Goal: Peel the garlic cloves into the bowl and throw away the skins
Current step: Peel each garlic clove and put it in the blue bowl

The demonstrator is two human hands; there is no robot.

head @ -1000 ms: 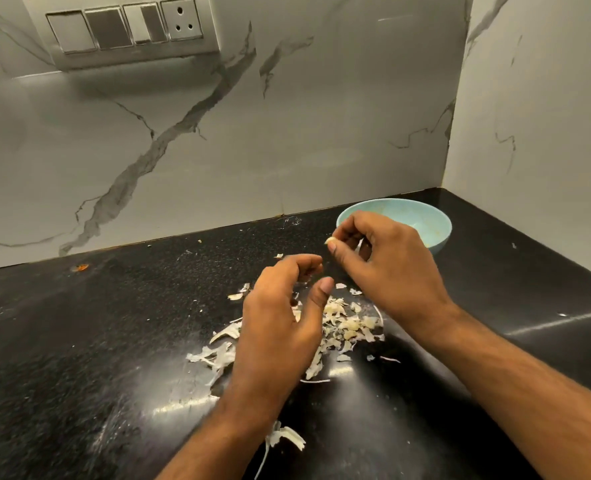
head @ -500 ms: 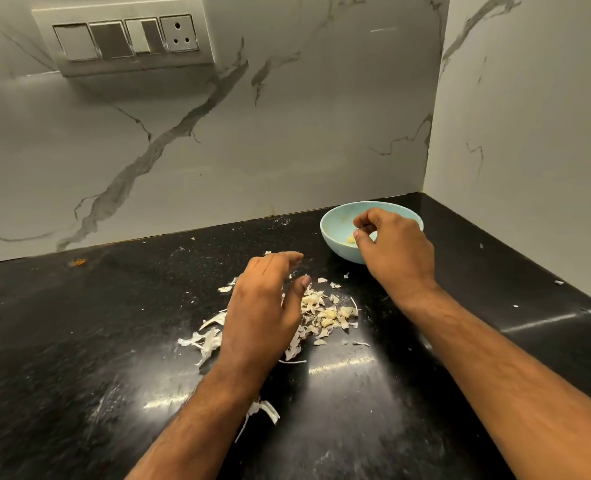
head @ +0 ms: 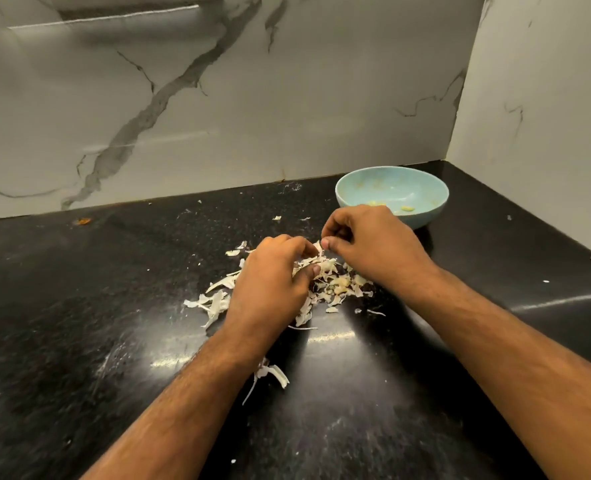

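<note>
Both hands, left hand [head: 270, 278] and right hand [head: 370, 244], pinch papery white garlic skins [head: 325, 271]; pale cloves [head: 406, 208] dot the bowl [head: 436, 206].

Glossy black speckled countertop [head: 79, 341], with a small orange speck [head: 83, 221] near its back edge. Behind and at right, white marble-veined wall panels [head: 287, 98] meeting in a corner.

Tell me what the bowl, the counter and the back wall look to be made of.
Bowl: pale blue, matte and speckled, probably ceramic or melamine; which one cannot be told.
Counter: black polished stone, likely granite, judging by fine flecks and mirror-like light streaks.
Back wall: white marble-look slab or tile with grey veins and a soft sheen.
</note>
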